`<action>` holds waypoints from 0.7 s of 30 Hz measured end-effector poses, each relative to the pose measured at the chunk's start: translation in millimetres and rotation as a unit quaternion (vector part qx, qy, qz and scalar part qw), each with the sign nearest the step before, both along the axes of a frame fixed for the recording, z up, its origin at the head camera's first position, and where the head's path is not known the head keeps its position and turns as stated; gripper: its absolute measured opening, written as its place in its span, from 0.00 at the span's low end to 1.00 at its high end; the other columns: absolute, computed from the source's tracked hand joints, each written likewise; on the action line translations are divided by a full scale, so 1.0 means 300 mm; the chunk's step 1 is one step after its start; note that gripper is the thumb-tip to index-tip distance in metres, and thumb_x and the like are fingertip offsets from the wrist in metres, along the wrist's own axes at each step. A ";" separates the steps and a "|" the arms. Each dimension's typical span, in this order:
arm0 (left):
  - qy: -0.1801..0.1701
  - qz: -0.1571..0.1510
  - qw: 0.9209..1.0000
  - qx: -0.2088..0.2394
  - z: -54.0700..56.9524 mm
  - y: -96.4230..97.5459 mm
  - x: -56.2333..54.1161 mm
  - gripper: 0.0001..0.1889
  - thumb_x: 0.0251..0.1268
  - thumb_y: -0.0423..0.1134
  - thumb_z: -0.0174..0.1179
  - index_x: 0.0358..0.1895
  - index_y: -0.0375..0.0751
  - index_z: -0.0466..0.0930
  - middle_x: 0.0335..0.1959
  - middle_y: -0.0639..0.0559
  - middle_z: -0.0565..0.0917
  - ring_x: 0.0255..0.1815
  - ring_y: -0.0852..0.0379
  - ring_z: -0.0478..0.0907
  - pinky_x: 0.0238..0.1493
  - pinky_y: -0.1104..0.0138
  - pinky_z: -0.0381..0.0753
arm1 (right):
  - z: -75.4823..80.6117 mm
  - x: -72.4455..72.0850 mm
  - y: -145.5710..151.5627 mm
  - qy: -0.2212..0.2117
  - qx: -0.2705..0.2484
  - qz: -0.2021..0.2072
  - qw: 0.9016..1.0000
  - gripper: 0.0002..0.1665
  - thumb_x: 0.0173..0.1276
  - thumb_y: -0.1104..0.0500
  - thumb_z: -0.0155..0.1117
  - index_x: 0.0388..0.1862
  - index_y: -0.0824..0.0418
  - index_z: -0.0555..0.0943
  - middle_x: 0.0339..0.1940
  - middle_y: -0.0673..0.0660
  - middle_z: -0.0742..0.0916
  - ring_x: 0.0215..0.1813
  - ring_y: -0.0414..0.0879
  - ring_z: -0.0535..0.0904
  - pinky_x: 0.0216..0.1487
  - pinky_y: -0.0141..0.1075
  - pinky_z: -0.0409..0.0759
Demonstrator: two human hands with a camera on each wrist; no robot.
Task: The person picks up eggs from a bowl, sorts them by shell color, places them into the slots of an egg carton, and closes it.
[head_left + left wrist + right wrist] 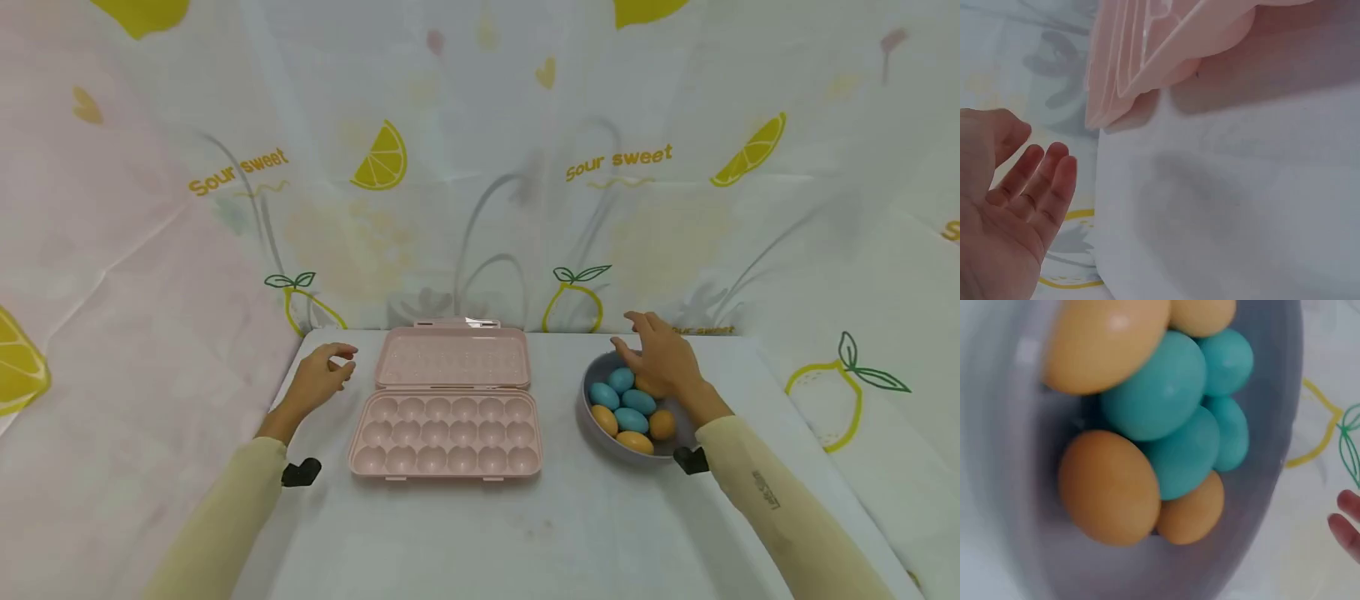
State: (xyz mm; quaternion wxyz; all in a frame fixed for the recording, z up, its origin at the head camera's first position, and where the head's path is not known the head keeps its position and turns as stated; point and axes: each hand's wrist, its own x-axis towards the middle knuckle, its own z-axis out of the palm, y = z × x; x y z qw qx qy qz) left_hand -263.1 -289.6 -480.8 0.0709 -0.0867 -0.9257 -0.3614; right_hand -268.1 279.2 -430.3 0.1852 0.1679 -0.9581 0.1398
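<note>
Eggs (639, 402), smooth, blue and orange, lie in our bowl (1266, 412). We hold our right hand (662, 354) above, thumb and fingers apart; our left hand (317, 382) curves loosely.

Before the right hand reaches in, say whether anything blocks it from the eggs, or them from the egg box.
Nothing visible blocks the right hand from the eggs; the bowl is uncovered. Toward the open egg box, only the bowl's side intervenes.

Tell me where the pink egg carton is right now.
In the head view, the pink egg carton lies open on the white table, a little left of centre, between the left hand and the gray bowl.
</note>
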 end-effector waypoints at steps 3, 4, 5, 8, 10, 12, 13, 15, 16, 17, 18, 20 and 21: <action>0.009 -0.029 1.000 0.000 -0.023 0.004 0.027 0.17 0.65 0.28 0.58 0.57 0.32 0.77 0.49 0.38 0.78 0.39 0.44 0.81 0.33 0.62 0.84 | -0.016 0.023 -0.022 -0.012 0.007 0.022 1.000 0.32 0.70 0.45 0.60 0.64 0.64 0.70 0.46 0.62 0.80 0.33 0.54 0.80 0.20 0.43 0.80; 0.018 -0.036 0.999 -0.005 -0.031 0.008 0.034 0.18 0.63 0.26 0.59 0.56 0.33 0.77 0.49 0.38 0.78 0.40 0.45 0.81 0.35 0.61 0.84 | -0.023 0.029 -0.029 -0.009 0.009 0.030 0.999 0.32 0.69 0.45 0.62 0.63 0.64 0.70 0.45 0.62 0.80 0.32 0.54 0.80 0.19 0.42 0.80; 0.027 -0.045 0.999 -0.008 -0.038 0.012 0.042 0.19 0.60 0.25 0.59 0.56 0.32 0.77 0.49 0.37 0.78 0.41 0.44 0.80 0.37 0.59 0.84 | -0.031 0.034 -0.034 -0.004 0.012 0.037 0.999 0.31 0.69 0.46 0.63 0.62 0.65 0.71 0.45 0.62 0.80 0.31 0.53 0.80 0.18 0.41 0.80; 0.029 -0.066 0.997 0.004 -0.057 0.024 0.063 0.24 0.56 0.24 0.61 0.59 0.32 0.75 0.50 0.38 0.77 0.46 0.43 0.78 0.44 0.53 0.85 | -0.052 0.049 -0.046 0.001 0.014 0.051 0.999 0.26 0.67 0.50 0.66 0.55 0.66 0.75 0.42 0.61 0.81 0.32 0.52 0.80 0.20 0.41 0.80; 0.022 -0.078 0.997 0.011 -0.067 0.028 0.082 0.27 0.55 0.24 0.64 0.62 0.32 0.72 0.52 0.38 0.75 0.50 0.43 0.76 0.49 0.50 0.83 | -0.065 0.055 -0.048 -0.008 0.015 0.056 0.998 0.22 0.67 0.52 0.66 0.51 0.66 0.76 0.41 0.61 0.82 0.33 0.51 0.80 0.24 0.43 0.82; 0.012 -0.089 0.996 0.012 -0.073 0.028 0.104 0.32 0.54 0.28 0.68 0.65 0.33 0.70 0.55 0.38 0.74 0.55 0.42 0.73 0.56 0.48 0.80 | -0.075 0.059 -0.049 -0.029 0.015 0.060 0.998 0.19 0.67 0.54 0.65 0.49 0.67 0.76 0.42 0.61 0.82 0.34 0.51 0.80 0.29 0.44 0.83; 0.005 -0.094 0.995 0.011 -0.075 0.028 0.117 0.35 0.53 0.31 0.71 0.66 0.34 0.68 0.57 0.39 0.73 0.58 0.41 0.72 0.59 0.46 0.77 | -0.080 0.061 -0.048 -0.038 0.016 0.060 0.997 0.19 0.67 0.55 0.64 0.49 0.67 0.76 0.42 0.61 0.82 0.34 0.51 0.81 0.31 0.45 0.84; -0.012 -0.108 0.994 0.014 -0.074 0.027 0.144 0.41 0.51 0.38 0.75 0.69 0.35 0.65 0.62 0.40 0.70 0.64 0.41 0.67 0.65 0.44 0.70 | -0.088 0.064 -0.046 -0.056 0.018 0.060 0.996 0.20 0.67 0.56 0.64 0.50 0.67 0.76 0.42 0.61 0.82 0.35 0.51 0.81 0.33 0.45 0.84; -0.023 -0.116 0.993 0.020 -0.073 0.027 0.157 0.45 0.49 0.42 0.76 0.71 0.36 0.63 0.65 0.40 0.68 0.66 0.40 0.65 0.67 0.43 0.68 | -0.090 0.065 -0.045 -0.062 0.020 0.062 0.996 0.20 0.66 0.56 0.65 0.51 0.67 0.76 0.41 0.61 0.82 0.35 0.51 0.80 0.34 0.45 0.84; -0.032 -0.127 0.991 0.029 -0.070 0.027 0.169 0.49 0.47 0.45 0.78 0.72 0.36 0.61 0.67 0.41 0.66 0.68 0.40 0.63 0.68 0.44 0.66 | -0.091 0.068 -0.043 -0.069 0.021 0.062 0.995 0.20 0.66 0.56 0.65 0.51 0.68 0.75 0.41 0.61 0.82 0.35 0.51 0.80 0.34 0.45 0.84; -0.040 -0.137 0.989 0.040 -0.069 0.028 0.180 0.52 0.44 0.47 0.79 0.73 0.37 0.59 0.69 0.42 0.64 0.70 0.40 0.61 0.70 0.45 0.64 | -0.093 0.069 -0.041 -0.073 0.023 0.062 0.995 0.20 0.66 0.56 0.65 0.51 0.67 0.76 0.40 0.60 0.82 0.35 0.51 0.80 0.35 0.45 0.83; -0.053 -0.158 0.984 0.059 -0.068 0.030 0.199 0.58 0.38 0.49 0.81 0.75 0.38 0.56 0.72 0.43 0.60 0.73 0.43 0.58 0.71 0.51 0.63 | -0.094 0.071 -0.034 -0.086 0.024 0.064 0.994 0.18 0.66 0.57 0.65 0.49 0.67 0.76 0.39 0.59 0.82 0.35 0.50 0.79 0.35 0.45 0.82; -0.058 -0.167 0.982 0.066 -0.069 0.031 0.206 0.61 0.36 0.50 0.82 0.75 0.38 0.55 0.73 0.44 0.59 0.73 0.44 0.57 0.71 0.54 0.63 | -0.095 0.071 -0.031 -0.093 0.026 0.067 0.993 0.17 0.66 0.57 0.64 0.47 0.67 0.77 0.38 0.59 0.82 0.36 0.51 0.79 0.36 0.45 0.82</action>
